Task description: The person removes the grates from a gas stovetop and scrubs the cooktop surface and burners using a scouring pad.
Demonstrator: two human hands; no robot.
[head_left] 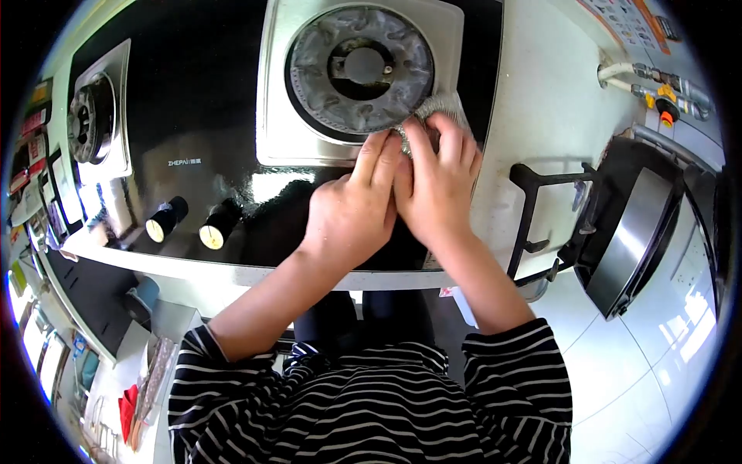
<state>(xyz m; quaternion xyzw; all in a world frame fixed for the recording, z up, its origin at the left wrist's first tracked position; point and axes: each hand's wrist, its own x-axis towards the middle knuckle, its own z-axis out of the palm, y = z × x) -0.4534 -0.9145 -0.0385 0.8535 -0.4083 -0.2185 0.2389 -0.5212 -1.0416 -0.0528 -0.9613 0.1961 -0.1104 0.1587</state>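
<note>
Basically, the grey mesh scrubber [450, 108] sat top centre-right of the frame, at the lower-right edge of the burner ring [309, 85]. Right hand [440, 182] was nearer: fingers bent over the scrubber, holding it, scrubber ahead of the knuckles. Left hand [344, 213] came in from lower left, fingers close together, tips beside the right hand at the ring edge — can't tell if it gripped anything. Visible scrubber's long axis sloped from the fingers toward upper right — lower end hidden.
</note>
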